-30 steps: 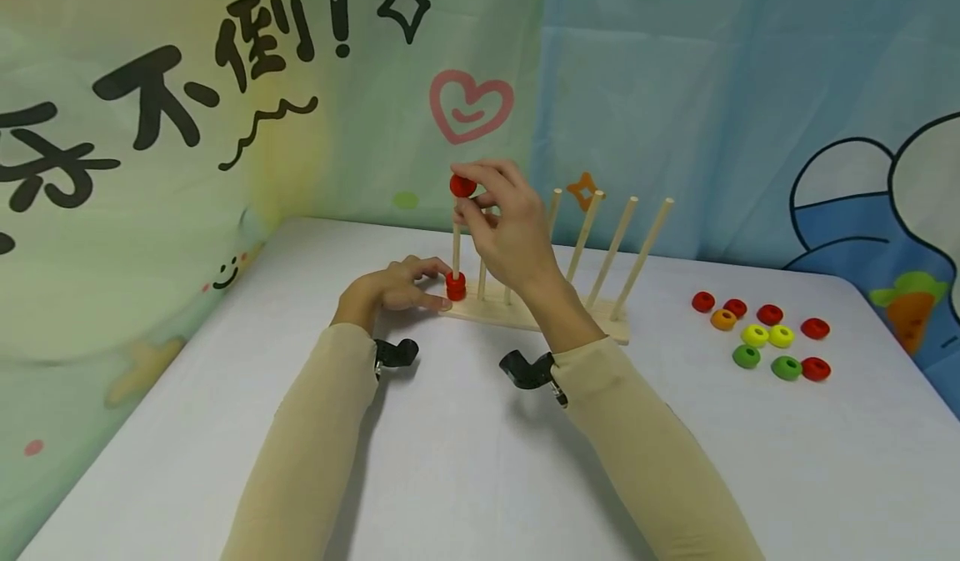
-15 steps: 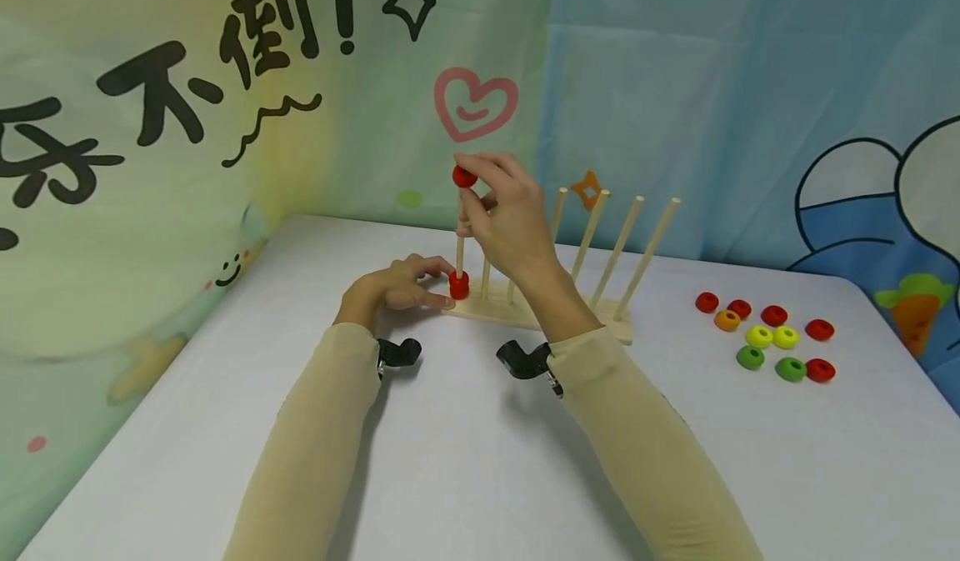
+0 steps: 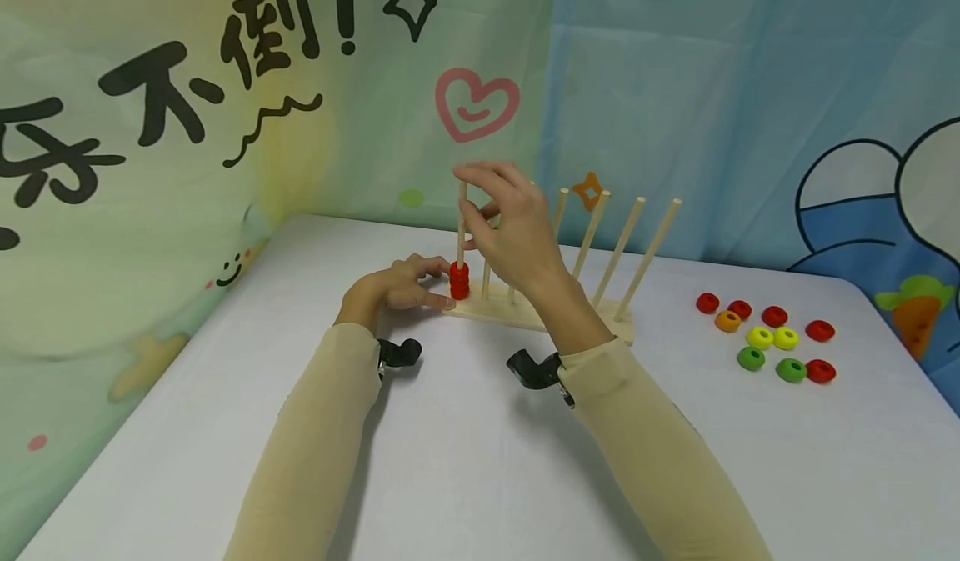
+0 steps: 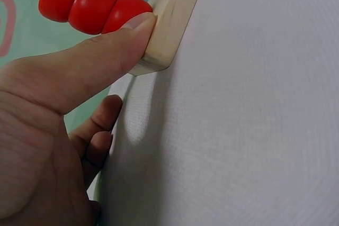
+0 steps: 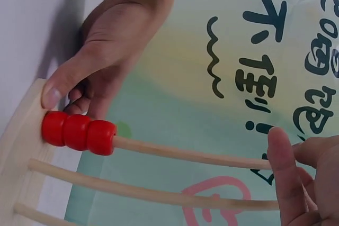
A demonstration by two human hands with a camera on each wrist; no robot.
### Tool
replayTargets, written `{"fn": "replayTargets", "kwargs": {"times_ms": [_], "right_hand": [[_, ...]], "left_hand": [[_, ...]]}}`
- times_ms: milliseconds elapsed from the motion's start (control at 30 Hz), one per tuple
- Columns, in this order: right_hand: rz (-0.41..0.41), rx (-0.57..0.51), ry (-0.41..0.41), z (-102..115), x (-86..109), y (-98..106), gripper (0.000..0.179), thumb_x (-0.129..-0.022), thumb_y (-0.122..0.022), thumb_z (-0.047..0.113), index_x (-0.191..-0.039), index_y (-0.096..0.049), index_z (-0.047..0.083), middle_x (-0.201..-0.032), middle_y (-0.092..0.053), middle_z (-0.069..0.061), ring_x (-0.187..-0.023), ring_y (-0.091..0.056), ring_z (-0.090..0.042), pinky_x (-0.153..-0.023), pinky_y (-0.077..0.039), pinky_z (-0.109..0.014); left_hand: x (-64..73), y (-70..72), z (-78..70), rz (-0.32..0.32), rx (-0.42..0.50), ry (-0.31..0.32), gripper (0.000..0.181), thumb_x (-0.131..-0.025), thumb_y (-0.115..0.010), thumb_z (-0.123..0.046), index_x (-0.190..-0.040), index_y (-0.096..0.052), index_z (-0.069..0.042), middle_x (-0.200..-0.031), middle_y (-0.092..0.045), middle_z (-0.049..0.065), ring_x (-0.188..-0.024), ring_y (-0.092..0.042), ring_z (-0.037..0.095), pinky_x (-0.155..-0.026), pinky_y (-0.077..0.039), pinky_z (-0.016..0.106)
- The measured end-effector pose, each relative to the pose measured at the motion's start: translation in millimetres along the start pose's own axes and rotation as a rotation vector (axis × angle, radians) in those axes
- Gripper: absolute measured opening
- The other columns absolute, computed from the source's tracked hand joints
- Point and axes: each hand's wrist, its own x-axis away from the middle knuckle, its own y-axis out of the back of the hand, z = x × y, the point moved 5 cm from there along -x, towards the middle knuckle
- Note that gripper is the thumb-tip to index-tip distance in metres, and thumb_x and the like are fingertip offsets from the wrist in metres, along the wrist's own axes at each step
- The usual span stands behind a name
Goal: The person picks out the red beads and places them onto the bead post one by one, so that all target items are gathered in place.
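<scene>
Three red beads (image 3: 460, 281) are stacked at the foot of the leftmost peg (image 3: 461, 219) of a wooden peg stand (image 3: 510, 313). My left hand (image 3: 401, 284) holds the left end of the stand's base, its thumb on the front corner beside the lowest bead; the index fingertip is hidden behind the beads in the head view. By the top of that peg, my right hand (image 3: 517, 227) has its thumb and fingers apart with no bead between them. The right wrist view shows the red beads (image 5: 78, 132) touching one another, and the right fingertips near the peg's tip.
Further pegs (image 3: 618, 248) rise from the base to the right, some partly behind the right hand. On the white table (image 3: 465, 461) at the right lie loose red beads (image 3: 775, 317), an orange bead (image 3: 727, 321), yellow beads (image 3: 760, 338) and green beads (image 3: 791, 370). A printed curtain stands behind.
The red bead that my right hand held at the peg's top has dropped down the peg onto the two below. The right fingers have let it go; the left hand stays put.
</scene>
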Motion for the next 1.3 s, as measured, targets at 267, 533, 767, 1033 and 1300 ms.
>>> {"fn": "replayTargets", "kwargs": {"times_ms": [267,533,767,1033,1300], "right_hand": [[-0.026,0.025,0.123,6.2,13.1,9.6,0.03,-0.094,-0.063,0.006,-0.124,-0.064,0.009,-0.118,-0.057,-0.005,-0.065,-0.064,-0.008,-0.051,-0.052,-0.022],[0.017,-0.033,0.12,3.7,30.3,18.3,0.027,-0.092,-0.064,0.003,-0.119,-0.066,0.006,-0.115,-0.057,-0.005,-0.067,-0.066,-0.008,-0.048,-0.052,-0.022],[0.044,-0.048,0.125,16.2,42.8,33.5,0.027,-0.088,-0.063,-0.01,-0.114,-0.065,-0.002,-0.112,-0.058,-0.014,-0.065,-0.066,-0.018,-0.048,-0.053,-0.026],[0.05,-0.011,0.128,12.6,51.4,46.3,0.027,-0.087,-0.064,-0.011,-0.113,-0.065,-0.002,-0.109,-0.06,-0.012,-0.067,-0.064,-0.018,-0.049,-0.053,-0.023],[0.066,-0.033,0.139,-15.5,66.1,52.2,0.028,-0.088,-0.066,-0.005,-0.114,-0.067,0.006,-0.107,-0.061,-0.006,-0.066,-0.063,-0.011,-0.05,-0.053,-0.02]], "left_hand": [[0.1,0.0,-0.1,-0.001,-0.024,0.001,0.052,-0.083,-0.072,-0.053,-0.129,-0.053,-0.042,-0.144,-0.04,0.001,-0.135,-0.028,0.031,-0.108,-0.025,0.063],[-0.9,-2.7,0.4,0.004,-0.019,-0.002,0.054,-0.082,-0.072,-0.054,-0.13,-0.052,-0.041,-0.143,-0.041,0.001,-0.133,-0.03,0.03,-0.108,-0.026,0.061],[0.5,-1.3,-0.1,0.003,-0.036,-0.002,0.055,-0.082,-0.072,-0.053,-0.131,-0.051,-0.038,-0.145,-0.04,0.001,-0.134,-0.03,0.031,-0.107,-0.028,0.061],[1.8,-0.2,-1.7,0.006,-0.018,-0.005,0.056,-0.082,-0.073,-0.051,-0.132,-0.052,-0.037,-0.146,-0.039,0.003,-0.134,-0.028,0.032,-0.108,-0.027,0.061],[-1.4,-2.3,-0.4,0.008,-0.019,0.006,0.057,-0.083,-0.072,-0.051,-0.134,-0.051,-0.037,-0.147,-0.037,0.003,-0.136,-0.027,0.032,-0.109,-0.025,0.06]]}}
